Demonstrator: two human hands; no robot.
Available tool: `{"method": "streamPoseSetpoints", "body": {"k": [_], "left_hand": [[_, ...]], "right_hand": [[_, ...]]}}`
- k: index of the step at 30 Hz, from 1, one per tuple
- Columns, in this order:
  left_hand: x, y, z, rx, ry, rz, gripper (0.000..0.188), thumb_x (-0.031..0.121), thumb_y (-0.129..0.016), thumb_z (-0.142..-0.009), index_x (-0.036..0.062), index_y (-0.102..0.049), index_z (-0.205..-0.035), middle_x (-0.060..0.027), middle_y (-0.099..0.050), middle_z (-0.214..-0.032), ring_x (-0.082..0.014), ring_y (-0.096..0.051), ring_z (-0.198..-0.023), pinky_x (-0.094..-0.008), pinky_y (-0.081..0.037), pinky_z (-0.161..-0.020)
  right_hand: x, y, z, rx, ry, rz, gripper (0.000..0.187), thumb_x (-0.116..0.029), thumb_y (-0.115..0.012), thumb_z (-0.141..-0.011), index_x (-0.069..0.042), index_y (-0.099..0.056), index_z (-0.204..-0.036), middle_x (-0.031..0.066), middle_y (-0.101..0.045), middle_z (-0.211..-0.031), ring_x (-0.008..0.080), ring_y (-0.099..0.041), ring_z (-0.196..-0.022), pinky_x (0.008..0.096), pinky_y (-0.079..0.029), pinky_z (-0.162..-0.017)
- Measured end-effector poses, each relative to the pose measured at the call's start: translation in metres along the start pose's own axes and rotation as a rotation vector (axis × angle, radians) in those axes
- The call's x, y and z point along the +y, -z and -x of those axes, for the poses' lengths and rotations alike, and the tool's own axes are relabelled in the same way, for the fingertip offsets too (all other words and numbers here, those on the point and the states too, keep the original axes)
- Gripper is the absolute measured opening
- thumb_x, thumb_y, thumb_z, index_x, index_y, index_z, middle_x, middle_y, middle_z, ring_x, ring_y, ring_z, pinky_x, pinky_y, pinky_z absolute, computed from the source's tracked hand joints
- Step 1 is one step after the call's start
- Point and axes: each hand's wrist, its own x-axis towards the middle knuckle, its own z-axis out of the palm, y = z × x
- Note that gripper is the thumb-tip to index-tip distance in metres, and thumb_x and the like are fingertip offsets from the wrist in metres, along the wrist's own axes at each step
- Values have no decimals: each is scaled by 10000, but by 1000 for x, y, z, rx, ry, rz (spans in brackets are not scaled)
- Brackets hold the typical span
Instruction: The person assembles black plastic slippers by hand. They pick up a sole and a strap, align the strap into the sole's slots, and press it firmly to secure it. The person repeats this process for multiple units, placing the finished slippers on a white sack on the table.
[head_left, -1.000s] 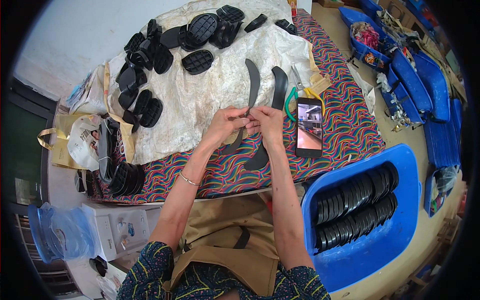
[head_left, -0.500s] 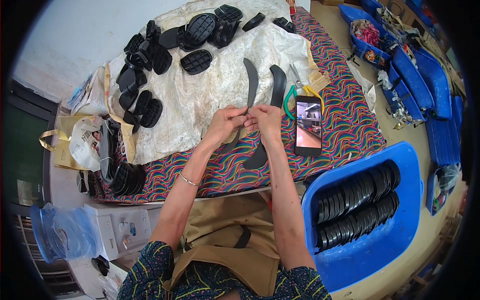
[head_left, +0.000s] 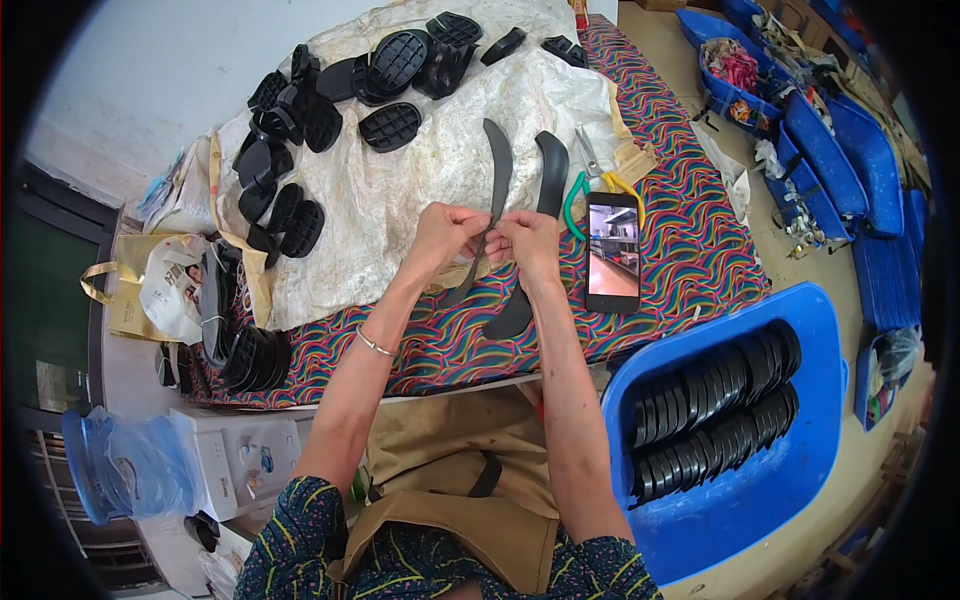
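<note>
Over the cloth, my left hand (head_left: 445,238) pinches the middle of a thin, curved black rubber-like strip (head_left: 499,160) between thumb and fingers. Close beside it, my right hand (head_left: 529,243) is closed too, its fingertips pinched at the strip's edge. The strip's upper end points away from me and its narrow tail comes down below my fingers. A wider curved black strip (head_left: 552,165) lies behind my right hand, which hides its middle. To the right are scissors (head_left: 603,181) with green and yellow handles, and a phone (head_left: 613,252) with a lit screen.
Several black ridged moulded pads (head_left: 391,127) lie on the stained white sheet (head_left: 350,200) over the patterned tablecloth (head_left: 700,250). A blue tub (head_left: 740,520) at the lower right holds rows of black curved pieces. Bags (head_left: 165,285) stand at left; more blue tubs (head_left: 830,165) sit on the floor.
My hands have shifted very slightly, and the held strip has turned a little so that its lower tail shows more clearly. Nothing was let go.
</note>
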Motion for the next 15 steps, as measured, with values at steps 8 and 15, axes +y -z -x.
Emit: {"method": "streamPoseSetpoints", "body": {"k": [8,15], "left_hand": [[9,11,-14,-109,75,-117,179,136,-697,-874,-31,-740,-923,-64,-694,-727,-120,-648,-600,-251,-533,-543],[6,13,-16,-129,70,-105,182,120,-692,-867,-37,-736,-948,-70,-698,-742,-124,-655,-620,-258,-539,-556]], "right_hand": [[-4,1,1,-32,-26,-62,124,13,-540,-865,65,-625,-790,156,-656,-693,204,-660,-537,305,-567,-473],[-2,1,1,-48,-14,-74,122,25,-530,-885,71,-613,-808,156,-653,-699,208,-667,-552,311,-574,-483]]}}
